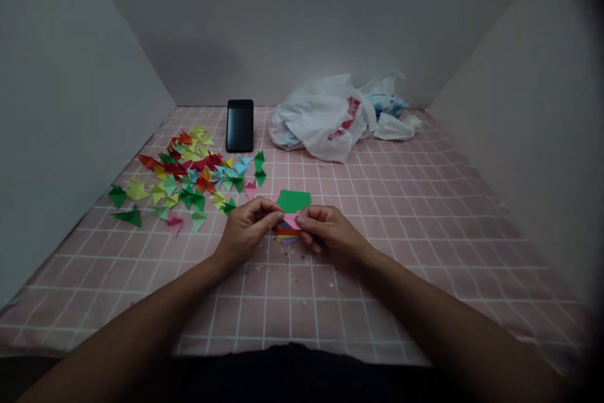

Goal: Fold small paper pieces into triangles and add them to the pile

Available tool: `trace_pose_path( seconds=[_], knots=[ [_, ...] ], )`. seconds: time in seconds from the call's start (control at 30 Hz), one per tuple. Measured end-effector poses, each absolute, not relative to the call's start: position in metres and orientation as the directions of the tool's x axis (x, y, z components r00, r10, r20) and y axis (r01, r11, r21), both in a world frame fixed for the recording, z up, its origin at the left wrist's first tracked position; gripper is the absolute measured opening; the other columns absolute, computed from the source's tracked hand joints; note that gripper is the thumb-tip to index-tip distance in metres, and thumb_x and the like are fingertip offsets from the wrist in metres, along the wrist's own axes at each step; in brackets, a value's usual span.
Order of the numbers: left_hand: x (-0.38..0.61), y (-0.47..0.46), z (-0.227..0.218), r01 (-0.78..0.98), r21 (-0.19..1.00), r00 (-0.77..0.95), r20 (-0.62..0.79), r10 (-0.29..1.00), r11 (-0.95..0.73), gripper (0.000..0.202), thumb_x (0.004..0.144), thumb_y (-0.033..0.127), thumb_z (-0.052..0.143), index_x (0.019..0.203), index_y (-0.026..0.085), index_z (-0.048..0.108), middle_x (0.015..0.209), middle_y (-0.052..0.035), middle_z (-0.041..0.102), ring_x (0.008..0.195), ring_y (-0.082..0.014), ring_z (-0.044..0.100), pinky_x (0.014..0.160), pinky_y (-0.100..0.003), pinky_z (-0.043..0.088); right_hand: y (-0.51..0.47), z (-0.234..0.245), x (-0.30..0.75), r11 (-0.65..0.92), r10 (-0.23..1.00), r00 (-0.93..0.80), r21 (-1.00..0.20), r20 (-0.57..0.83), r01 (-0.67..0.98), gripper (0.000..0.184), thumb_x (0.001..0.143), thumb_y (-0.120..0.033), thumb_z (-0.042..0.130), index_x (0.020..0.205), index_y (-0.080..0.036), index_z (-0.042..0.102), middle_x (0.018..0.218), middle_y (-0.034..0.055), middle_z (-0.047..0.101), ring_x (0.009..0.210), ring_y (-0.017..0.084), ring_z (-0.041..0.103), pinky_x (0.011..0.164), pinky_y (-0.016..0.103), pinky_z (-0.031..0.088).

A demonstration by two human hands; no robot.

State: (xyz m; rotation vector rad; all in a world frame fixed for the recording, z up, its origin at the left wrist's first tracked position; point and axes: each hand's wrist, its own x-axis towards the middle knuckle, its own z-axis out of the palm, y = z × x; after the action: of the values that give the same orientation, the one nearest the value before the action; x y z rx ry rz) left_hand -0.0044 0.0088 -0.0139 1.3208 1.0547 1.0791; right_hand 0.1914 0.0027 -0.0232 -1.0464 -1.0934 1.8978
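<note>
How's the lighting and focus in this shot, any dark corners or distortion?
Head view: dim, even light; faint sheen on the phone; right corners vignetted dark; wide-angle lens stretches the checked cloth; left hand, right hand and pink paper look sharp.

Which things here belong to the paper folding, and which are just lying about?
In use: left hand, right hand, pink paper pinched between them, coloured sheet stack beneath, green sheet, folded triangles.
Lying about: black phone, plastic bags.
</note>
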Motion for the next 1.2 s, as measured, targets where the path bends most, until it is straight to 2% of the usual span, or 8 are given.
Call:
trace_pose_path(
  seconds=[0.13, 0.23, 0.3, 0.43, 0.7, 0.8, 0.9, 1.2],
  knots=[
    [-0.005, 0.007, -0.012, 0.036, 0.999, 0.201, 0.020, 0.979, -0.028, 0.017, 0.082, 0.030, 0.073, 0.079, 0.016, 0.065, 0.066, -0.0004, 0.069, 0.061, -0.0120, 0.066, 0.060, -0.022, 0.055, 0.003, -0.023, 0.192, -0.383, 0.855, -0.428, -0.913, -0.292, -0.143, 0.039, 0.084, -0.049, 0.073, 0.066, -0.020, 0.054, 0.052, -0.0056, 0.055, 0.038, 0.005, 0.039, 0.039, 0.022, 0.021],
    [-0.005, 0.006, -0.010, 0.067, 0.997, 0.217, 0.024, 0.976, -0.039, 0.019, 0.080, 0.031, 0.076, 0.086, 0.016, 0.066, 0.071, -0.0002, 0.070, 0.065, -0.0122, 0.067, 0.062, -0.022, 0.055, 0.003, -0.021, 0.193, -0.346, 0.853, -0.433, -0.937, -0.291, -0.054, 0.041, 0.085, -0.052, 0.070, 0.065, -0.020, 0.054, 0.052, -0.0058, 0.052, 0.037, 0.005, 0.037, 0.038, 0.023, 0.019],
    [-0.005, 0.005, -0.008, 0.134, 0.991, 0.293, -0.035, 0.955, -0.005, 0.023, 0.078, 0.032, 0.079, 0.088, 0.015, 0.067, 0.071, -0.0002, 0.070, 0.062, -0.0113, 0.065, 0.058, -0.020, 0.052, 0.004, -0.019, 0.194, -0.299, 0.848, -0.455, -0.954, -0.273, 0.014, 0.041, 0.085, -0.053, 0.069, 0.065, -0.020, 0.054, 0.051, -0.0063, 0.049, 0.039, 0.006, 0.035, 0.039, 0.023, 0.019],
    [-0.004, 0.003, -0.007, 0.188, 0.975, 0.388, -0.183, 0.903, 0.117, 0.027, 0.084, 0.040, 0.073, 0.076, 0.016, 0.064, 0.060, 0.0012, 0.065, 0.049, -0.0088, 0.059, 0.048, -0.018, 0.046, 0.005, -0.019, 0.195, -0.201, 0.868, -0.448, -0.976, -0.215, 0.081, 0.042, 0.085, -0.051, 0.068, 0.061, -0.020, 0.054, 0.049, -0.0060, 0.046, 0.044, 0.007, 0.035, 0.044, 0.023, 0.022],
    [0.001, 0.001, -0.010, 0.033, 0.979, 0.241, -0.202, 0.949, 0.200, 0.032, 0.083, 0.045, 0.074, 0.079, 0.017, 0.059, 0.060, 0.0013, 0.066, 0.048, -0.0101, 0.061, 0.049, -0.021, 0.051, 0.010, -0.018, 0.197, -0.188, 0.971, -0.165, -0.978, -0.171, -0.095, 0.038, 0.085, -0.052, 0.068, 0.068, -0.021, 0.055, 0.053, -0.0057, 0.051, 0.042, 0.007, 0.037, 0.042, 0.023, 0.027],
    [0.003, -0.001, -0.010, 0.008, 0.984, 0.239, -0.177, 0.955, 0.180, 0.033, 0.084, 0.045, 0.074, 0.081, 0.017, 0.058, 0.060, 0.0012, 0.067, 0.049, -0.0106, 0.062, 0.051, -0.022, 0.052, 0.006, -0.016, 0.193, -0.241, 0.952, -0.224, -0.963, -0.210, -0.122, 0.038, 0.084, -0.056, 0.068, 0.075, -0.021, 0.057, 0.054, -0.0056, 0.054, 0.039, 0.007, 0.040, 0.040, 0.022, 0.027],
    [0.004, -0.004, -0.011, -0.002, 0.984, 0.275, -0.168, 0.947, 0.176, 0.033, 0.085, 0.046, 0.073, 0.082, 0.017, 0.058, 0.062, 0.0009, 0.068, 0.050, -0.0107, 0.062, 0.052, -0.022, 0.052, -0.001, -0.018, 0.188, -0.276, 0.920, -0.318, -0.954, -0.228, -0.114, 0.035, 0.079, -0.051, 0.075, 0.079, -0.020, 0.060, 0.056, -0.0060, 0.055, 0.042, 0.007, 0.040, 0.041, 0.021, 0.027],
    [0.003, -0.005, -0.007, 0.061, 0.980, 0.403, -0.200, 0.893, 0.191, 0.032, 0.090, 0.047, 0.067, 0.082, 0.017, 0.059, 0.058, 0.0016, 0.065, 0.047, -0.0102, 0.060, 0.050, -0.021, 0.050, -0.005, -0.020, 0.188, -0.217, 0.919, -0.352, -0.973, -0.176, -0.081, 0.028, 0.085, -0.043, 0.070, 0.073, -0.020, 0.060, 0.054, -0.0056, 0.054, 0.044, 0.007, 0.044, 0.044, 0.022, 0.030]
  ],
)
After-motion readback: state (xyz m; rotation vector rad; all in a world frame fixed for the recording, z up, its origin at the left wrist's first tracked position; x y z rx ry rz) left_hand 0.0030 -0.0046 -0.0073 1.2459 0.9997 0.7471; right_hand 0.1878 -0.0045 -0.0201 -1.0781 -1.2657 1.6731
